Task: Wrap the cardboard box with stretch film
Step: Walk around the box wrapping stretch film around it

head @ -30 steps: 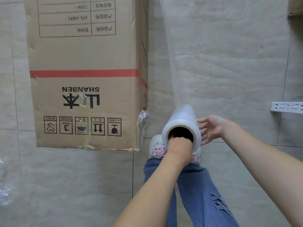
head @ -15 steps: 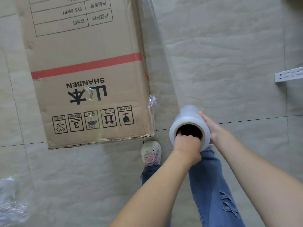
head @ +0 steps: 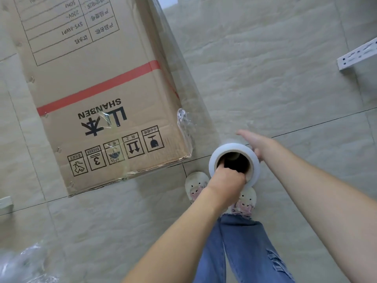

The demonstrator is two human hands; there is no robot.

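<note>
Risk entry: our left hand [head: 227,176], fingers hooked inside the stretch film roll [head: 234,162]; right hand [head: 255,142] flat-fingered against it. Slack film sheet [head: 183,78] could wrinkle beside the cardboard box [head: 98,94].

Both forearms reach forward and down, bare. The left hand [head: 227,177] is curled, its fingers tucked inside the roll's core [head: 234,162]. The right hand [head: 256,142] lies flat against the roll's outer side, fingers straight.

Beige tiled floor [head: 285,78]; white perforated bracket [head: 356,56]; crumpled plastic [head: 22,264]
</note>
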